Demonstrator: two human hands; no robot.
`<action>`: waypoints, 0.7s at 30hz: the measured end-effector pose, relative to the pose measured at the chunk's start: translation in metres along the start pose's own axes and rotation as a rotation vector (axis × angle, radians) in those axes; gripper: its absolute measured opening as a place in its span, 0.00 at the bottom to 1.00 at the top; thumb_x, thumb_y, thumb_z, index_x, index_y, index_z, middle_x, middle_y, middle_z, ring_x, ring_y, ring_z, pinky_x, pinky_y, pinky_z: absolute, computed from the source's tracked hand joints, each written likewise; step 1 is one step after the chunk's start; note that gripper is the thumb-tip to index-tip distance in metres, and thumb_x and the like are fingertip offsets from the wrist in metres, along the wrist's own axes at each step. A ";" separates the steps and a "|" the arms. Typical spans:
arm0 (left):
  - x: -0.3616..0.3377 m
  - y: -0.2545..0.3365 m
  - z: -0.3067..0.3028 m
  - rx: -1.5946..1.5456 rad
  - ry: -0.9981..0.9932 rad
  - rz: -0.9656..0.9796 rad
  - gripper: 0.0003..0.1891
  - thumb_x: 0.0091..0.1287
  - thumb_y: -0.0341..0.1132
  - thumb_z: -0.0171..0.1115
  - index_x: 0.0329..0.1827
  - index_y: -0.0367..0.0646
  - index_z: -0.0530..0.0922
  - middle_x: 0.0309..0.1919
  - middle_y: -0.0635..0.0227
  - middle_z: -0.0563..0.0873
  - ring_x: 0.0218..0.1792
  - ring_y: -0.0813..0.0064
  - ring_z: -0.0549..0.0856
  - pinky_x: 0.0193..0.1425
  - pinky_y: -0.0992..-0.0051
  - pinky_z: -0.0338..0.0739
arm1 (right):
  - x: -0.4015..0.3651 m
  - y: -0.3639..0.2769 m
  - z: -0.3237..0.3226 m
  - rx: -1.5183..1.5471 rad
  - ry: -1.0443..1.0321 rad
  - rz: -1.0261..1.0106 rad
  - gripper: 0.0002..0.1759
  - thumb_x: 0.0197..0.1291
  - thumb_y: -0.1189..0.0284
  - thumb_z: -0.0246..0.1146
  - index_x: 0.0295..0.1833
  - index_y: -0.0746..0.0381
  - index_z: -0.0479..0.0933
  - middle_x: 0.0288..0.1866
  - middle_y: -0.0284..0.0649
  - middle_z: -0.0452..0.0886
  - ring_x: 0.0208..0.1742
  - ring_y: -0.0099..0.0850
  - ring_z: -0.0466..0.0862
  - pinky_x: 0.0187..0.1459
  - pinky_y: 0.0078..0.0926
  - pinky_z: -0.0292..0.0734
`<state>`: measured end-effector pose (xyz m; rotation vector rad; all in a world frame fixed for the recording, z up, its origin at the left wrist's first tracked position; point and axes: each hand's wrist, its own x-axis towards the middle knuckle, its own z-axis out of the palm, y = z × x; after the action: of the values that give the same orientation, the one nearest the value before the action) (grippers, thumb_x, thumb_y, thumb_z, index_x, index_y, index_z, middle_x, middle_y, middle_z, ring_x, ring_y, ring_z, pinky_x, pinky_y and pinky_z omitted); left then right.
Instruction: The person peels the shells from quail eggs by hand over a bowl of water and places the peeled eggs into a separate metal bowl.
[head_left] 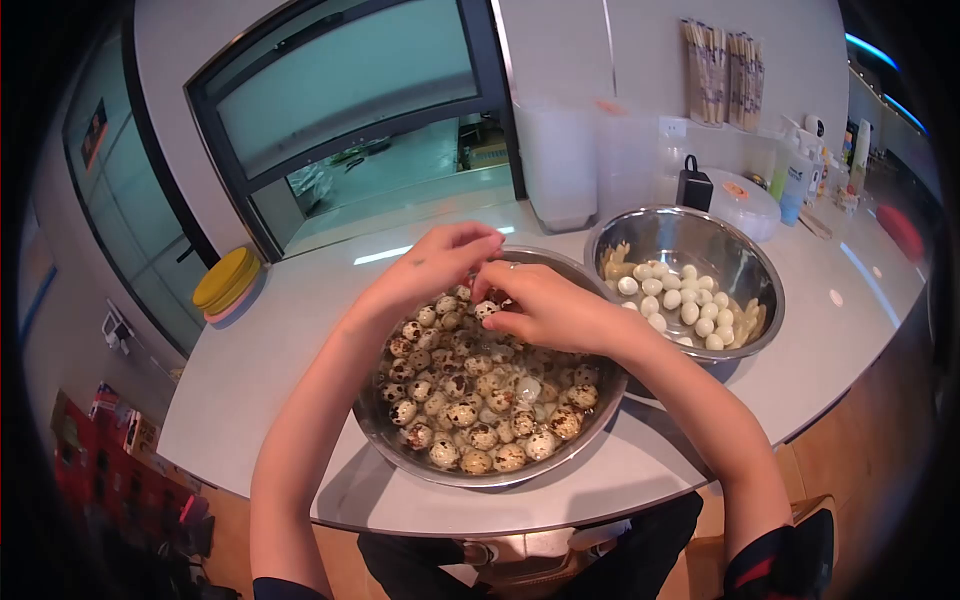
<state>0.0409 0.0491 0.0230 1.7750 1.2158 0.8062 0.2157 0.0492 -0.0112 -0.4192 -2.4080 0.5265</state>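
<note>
A large steel bowl (488,478) holds many speckled quail eggs (460,413) in water. Above its far part my right hand (545,308) pinches one speckled egg (486,310) between thumb and fingers. My left hand (445,255) is beside it, over the bowl's far left rim, its fingers curled toward the right hand; whatever its fingertips touch is hidden. To the right, a second steel bowl (740,240) contains peeled white eggs (690,298) and some brownish pieces along its inner sides.
Yellow and pink round pads (228,283) lie at the counter's left. Behind the bowls are a clear plastic container (558,170), a black box (694,186), a round lidded container (745,205) and pump bottles (795,180). Wrapped chopsticks (724,78) hang on the wall.
</note>
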 end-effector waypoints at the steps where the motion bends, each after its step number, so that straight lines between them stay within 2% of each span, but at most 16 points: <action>1: -0.013 -0.013 -0.009 -0.102 -0.030 -0.028 0.19 0.69 0.42 0.49 0.54 0.37 0.72 0.44 0.68 0.78 0.40 0.81 0.77 0.42 0.80 0.73 | 0.001 -0.004 -0.002 -0.008 -0.009 -0.018 0.12 0.54 0.74 0.61 0.44 0.66 0.73 0.41 0.46 0.78 0.43 0.39 0.80 0.46 0.33 0.74; 3: -0.037 -0.026 -0.015 -0.370 -0.108 -0.095 0.22 0.69 0.42 0.48 0.60 0.35 0.67 0.46 0.67 0.78 0.44 0.77 0.79 0.50 0.76 0.74 | 0.002 -0.015 -0.006 0.278 0.131 0.090 0.12 0.56 0.76 0.59 0.46 0.66 0.73 0.44 0.43 0.78 0.44 0.32 0.80 0.47 0.27 0.75; 4: -0.045 -0.025 -0.013 -0.458 -0.178 -0.073 0.23 0.69 0.42 0.48 0.61 0.34 0.65 0.47 0.66 0.78 0.45 0.76 0.79 0.51 0.75 0.74 | 0.002 -0.010 -0.004 0.303 0.218 0.052 0.12 0.54 0.73 0.62 0.44 0.67 0.74 0.39 0.45 0.79 0.40 0.34 0.81 0.42 0.28 0.74; 5: -0.050 -0.023 -0.010 -0.547 -0.253 -0.048 0.24 0.69 0.42 0.49 0.62 0.33 0.64 0.48 0.64 0.78 0.46 0.75 0.79 0.52 0.75 0.74 | 0.001 -0.009 -0.005 0.297 0.209 0.046 0.12 0.54 0.73 0.62 0.44 0.67 0.74 0.39 0.45 0.79 0.40 0.34 0.81 0.42 0.28 0.74; 9: -0.053 -0.011 0.001 -0.473 -0.221 0.061 0.22 0.67 0.39 0.52 0.60 0.33 0.66 0.48 0.62 0.78 0.44 0.75 0.80 0.52 0.75 0.74 | 0.003 -0.013 -0.009 0.127 0.236 -0.044 0.10 0.52 0.73 0.64 0.40 0.65 0.78 0.37 0.40 0.79 0.39 0.30 0.79 0.41 0.26 0.73; 11: -0.052 -0.011 0.000 -0.425 -0.143 0.117 0.17 0.65 0.36 0.56 0.53 0.33 0.72 0.40 0.64 0.81 0.44 0.76 0.81 0.50 0.79 0.75 | 0.003 -0.018 -0.011 -0.050 0.332 -0.130 0.09 0.51 0.74 0.65 0.39 0.64 0.78 0.34 0.37 0.78 0.39 0.30 0.78 0.40 0.25 0.73; 12: -0.053 -0.011 0.000 -0.429 -0.142 0.122 0.17 0.65 0.36 0.56 0.53 0.33 0.72 0.40 0.64 0.81 0.44 0.76 0.81 0.50 0.79 0.75 | 0.002 -0.018 -0.010 -0.055 0.328 -0.130 0.09 0.51 0.74 0.65 0.39 0.64 0.78 0.34 0.37 0.78 0.39 0.30 0.78 0.40 0.25 0.73; 14: -0.055 -0.011 0.000 -0.383 -0.051 0.150 0.14 0.63 0.32 0.59 0.48 0.33 0.75 0.36 0.65 0.82 0.40 0.78 0.82 0.48 0.79 0.76 | 0.002 -0.016 -0.008 0.196 0.219 -0.027 0.08 0.50 0.76 0.65 0.38 0.64 0.79 0.33 0.37 0.77 0.37 0.30 0.78 0.40 0.24 0.72; 21: -0.060 -0.014 0.004 -0.316 -0.004 0.114 0.15 0.59 0.30 0.62 0.46 0.31 0.75 0.33 0.67 0.82 0.36 0.81 0.81 0.44 0.81 0.76 | 0.001 -0.018 -0.007 0.007 0.196 -0.060 0.04 0.53 0.78 0.61 0.36 0.65 0.75 0.33 0.41 0.76 0.36 0.33 0.79 0.37 0.25 0.72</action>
<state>0.0192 -0.0060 0.0055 1.5937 0.9321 1.0010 0.2162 0.0361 0.0032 -0.3757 -2.2225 0.4456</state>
